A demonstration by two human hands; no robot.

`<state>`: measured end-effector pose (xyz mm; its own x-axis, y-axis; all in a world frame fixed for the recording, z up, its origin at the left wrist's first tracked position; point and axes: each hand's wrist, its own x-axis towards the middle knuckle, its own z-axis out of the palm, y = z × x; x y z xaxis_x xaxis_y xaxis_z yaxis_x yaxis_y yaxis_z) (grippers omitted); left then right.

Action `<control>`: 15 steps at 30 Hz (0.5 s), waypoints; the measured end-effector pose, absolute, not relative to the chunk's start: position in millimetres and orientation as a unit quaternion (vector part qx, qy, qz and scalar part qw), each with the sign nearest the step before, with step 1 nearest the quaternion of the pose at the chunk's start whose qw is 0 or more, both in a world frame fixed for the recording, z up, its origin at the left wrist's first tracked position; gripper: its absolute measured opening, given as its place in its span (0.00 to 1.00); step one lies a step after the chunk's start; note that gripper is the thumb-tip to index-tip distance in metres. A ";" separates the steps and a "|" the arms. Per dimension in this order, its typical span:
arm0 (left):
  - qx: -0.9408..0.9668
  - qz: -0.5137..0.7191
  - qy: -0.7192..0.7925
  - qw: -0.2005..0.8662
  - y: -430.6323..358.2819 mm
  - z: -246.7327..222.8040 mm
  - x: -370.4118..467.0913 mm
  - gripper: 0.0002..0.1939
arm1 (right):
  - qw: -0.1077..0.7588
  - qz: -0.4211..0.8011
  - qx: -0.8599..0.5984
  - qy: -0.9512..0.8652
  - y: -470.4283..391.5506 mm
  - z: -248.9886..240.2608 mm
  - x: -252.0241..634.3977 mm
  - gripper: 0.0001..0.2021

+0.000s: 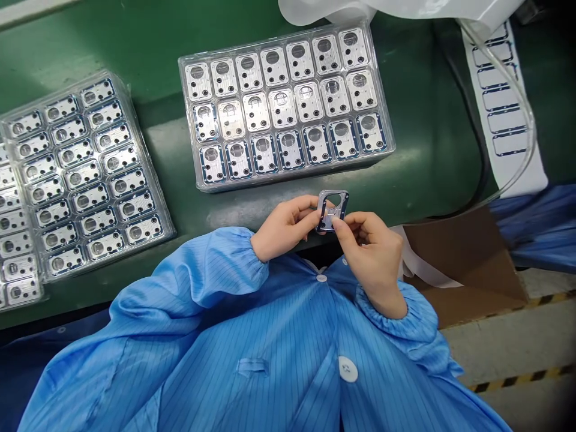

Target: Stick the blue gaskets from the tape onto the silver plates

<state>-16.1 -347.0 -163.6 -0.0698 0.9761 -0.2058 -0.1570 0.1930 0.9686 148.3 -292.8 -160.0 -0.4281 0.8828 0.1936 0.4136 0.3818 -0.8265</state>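
A small silver metal plate [333,207] with a blue-black edging and a large round opening is held upright near the table's front edge. My left hand [288,225] pinches its left side between thumb and fingers. My right hand [371,246] grips its lower right part, the thumb lying on the face. Just beyond both hands stands a clear tray [294,174] with three rows of similar plates. Its front row and the leftmost plate of the middle row show blue-black edging; the other plates look plain silver.
Stacked clear trays [155,198] of plates stand at the left. At the right, a white strip [515,174] carries dark-outlined frames, crossed by a clear tube and beside a black cable. A brown cardboard box [463,264] sits below the table's right edge. White sheeting [423,7] hangs at the top.
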 end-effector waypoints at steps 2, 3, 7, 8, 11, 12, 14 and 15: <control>0.386 0.507 0.526 0.564 -347.1 -164.5 -15.7 0.16 | 0.327 0.367 -0.422 -0.762 -293.5 -159.0 148.6 0.08; 0.385 0.507 0.525 0.565 -347.2 -164.8 -15.5 0.17 | 0.326 0.368 -0.423 -0.761 -293.9 -158.5 148.8 0.08; 0.384 0.506 0.524 0.567 -346.9 -164.0 -15.6 0.17 | 0.325 0.369 -0.426 -0.759 -294.9 -157.4 149.1 0.09; 0.384 0.505 0.524 0.568 -346.8 -163.5 -15.7 0.18 | 0.325 0.372 -0.426 -0.758 -295.1 -157.3 149.2 0.09; 0.381 0.500 0.526 0.573 -346.5 -162.5 -16.0 0.19 | 0.319 0.385 -0.427 -0.753 -295.3 -157.1 149.9 0.10; 0.378 0.499 0.526 0.575 -346.4 -162.4 -16.0 0.20 | 0.315 0.390 -0.429 -0.751 -295.3 -157.1 150.3 0.11; 0.371 0.499 0.527 0.579 -346.2 -162.8 -15.8 0.22 | 0.306 0.399 -0.434 -0.747 -295.4 -157.3 151.2 0.12; 0.369 0.500 0.526 0.581 -346.1 -163.2 -15.7 0.22 | 0.302 0.403 -0.437 -0.745 -295.4 -157.5 151.7 0.12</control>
